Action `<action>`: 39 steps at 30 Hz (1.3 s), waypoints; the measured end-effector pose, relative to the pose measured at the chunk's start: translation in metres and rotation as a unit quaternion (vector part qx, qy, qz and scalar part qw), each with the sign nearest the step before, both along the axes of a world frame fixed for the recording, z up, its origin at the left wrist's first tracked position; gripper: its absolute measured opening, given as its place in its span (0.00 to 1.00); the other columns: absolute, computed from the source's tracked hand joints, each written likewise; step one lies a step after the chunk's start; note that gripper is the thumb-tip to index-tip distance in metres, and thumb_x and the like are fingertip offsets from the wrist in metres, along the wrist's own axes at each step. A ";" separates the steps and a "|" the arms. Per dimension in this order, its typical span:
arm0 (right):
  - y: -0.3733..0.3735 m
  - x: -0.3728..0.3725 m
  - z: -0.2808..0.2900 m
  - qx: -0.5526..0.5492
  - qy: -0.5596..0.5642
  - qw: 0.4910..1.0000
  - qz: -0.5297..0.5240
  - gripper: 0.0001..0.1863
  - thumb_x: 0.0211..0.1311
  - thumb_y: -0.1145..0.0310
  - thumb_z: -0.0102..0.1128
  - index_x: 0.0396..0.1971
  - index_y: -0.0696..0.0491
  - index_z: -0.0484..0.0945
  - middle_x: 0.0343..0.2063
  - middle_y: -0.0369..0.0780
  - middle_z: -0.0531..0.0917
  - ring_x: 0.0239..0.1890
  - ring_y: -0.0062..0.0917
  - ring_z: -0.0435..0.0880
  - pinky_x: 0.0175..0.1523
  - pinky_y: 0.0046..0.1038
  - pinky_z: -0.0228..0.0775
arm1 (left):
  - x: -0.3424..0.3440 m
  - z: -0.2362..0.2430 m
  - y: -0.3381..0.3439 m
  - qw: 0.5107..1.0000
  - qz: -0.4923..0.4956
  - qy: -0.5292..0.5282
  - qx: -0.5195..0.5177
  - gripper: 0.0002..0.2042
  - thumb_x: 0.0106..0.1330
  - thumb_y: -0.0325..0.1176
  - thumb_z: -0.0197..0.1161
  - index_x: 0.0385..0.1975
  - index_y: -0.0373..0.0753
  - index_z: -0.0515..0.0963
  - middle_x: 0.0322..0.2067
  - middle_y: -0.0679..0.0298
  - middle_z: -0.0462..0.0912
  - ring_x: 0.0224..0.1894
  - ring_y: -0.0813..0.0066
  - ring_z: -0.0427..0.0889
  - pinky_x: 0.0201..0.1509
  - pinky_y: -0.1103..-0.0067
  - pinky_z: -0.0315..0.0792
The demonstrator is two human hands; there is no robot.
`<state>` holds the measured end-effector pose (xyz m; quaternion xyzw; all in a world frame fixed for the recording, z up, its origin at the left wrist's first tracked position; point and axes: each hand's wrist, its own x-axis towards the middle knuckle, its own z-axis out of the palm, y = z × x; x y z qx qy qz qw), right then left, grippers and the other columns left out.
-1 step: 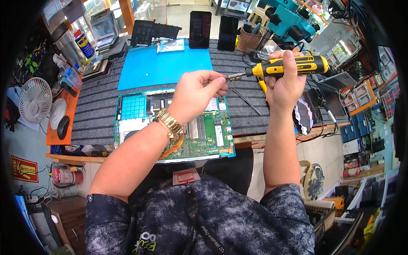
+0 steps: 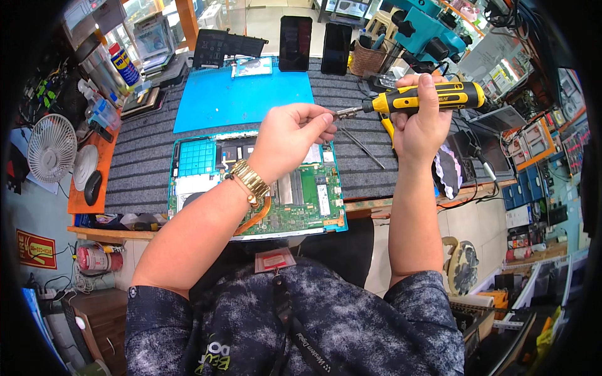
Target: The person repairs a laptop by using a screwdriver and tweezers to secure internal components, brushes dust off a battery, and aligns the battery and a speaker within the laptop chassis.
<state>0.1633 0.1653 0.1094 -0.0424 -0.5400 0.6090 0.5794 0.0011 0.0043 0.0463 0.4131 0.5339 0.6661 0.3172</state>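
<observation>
My right hand (image 2: 419, 128) is wrapped round a yellow-and-black electric screwdriver (image 2: 454, 97), its thumb up over the body. The driver lies almost level, tip pointing left. At that tip, the thumb and fingers of my left hand (image 2: 288, 135) pinch the screwdriver bit (image 2: 348, 113), whose end they hide. Below my left forearm lies an opened laptop base (image 2: 313, 216) with a green circuit board and a copper heat pipe. My left hand and wrist cover part of it. A thin metal rod-like tool (image 2: 362, 148) rests on the mat beside the laptop.
Behind the laptop lies a blue work mat (image 2: 241, 100) on the ridged grey mat (image 2: 141, 150). A laptop battery (image 2: 226, 49) and two black phones (image 2: 295, 44) stand at the back. A yellow-handled tool (image 2: 387, 128) is partly behind my right hand. A white fan (image 2: 52, 149) stands left.
</observation>
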 end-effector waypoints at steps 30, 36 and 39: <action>-0.005 -0.022 -0.038 0.104 -0.132 0.986 -0.015 0.18 0.70 0.74 0.82 0.50 0.54 0.78 0.39 0.34 0.88 0.40 0.17 0.88 0.49 0.24 0.82 | 0.011 -0.039 -0.036 0.779 -0.019 0.620 -0.097 0.19 0.72 0.30 0.68 0.61 0.48 0.91 0.54 0.57 0.83 0.58 0.54 0.83 0.60 0.57 0.76; -0.003 -0.025 -0.052 0.123 -0.224 0.967 -0.015 0.18 0.72 0.76 0.78 0.54 0.54 0.77 0.41 0.36 0.90 0.43 0.20 0.89 0.52 0.27 0.82 | 0.009 -0.041 -0.035 0.778 -0.018 0.621 -0.092 0.19 0.71 0.30 0.67 0.61 0.49 0.91 0.54 0.57 0.83 0.58 0.55 0.82 0.60 0.56 0.75; -0.003 -0.026 -0.057 0.126 -0.250 0.960 -0.024 0.17 0.72 0.75 0.79 0.53 0.55 0.78 0.40 0.36 0.89 0.42 0.19 0.88 0.50 0.26 0.81 | 0.010 -0.041 -0.034 0.780 -0.016 0.618 -0.097 0.19 0.72 0.30 0.67 0.60 0.49 0.91 0.54 0.57 0.83 0.58 0.54 0.82 0.60 0.57 0.75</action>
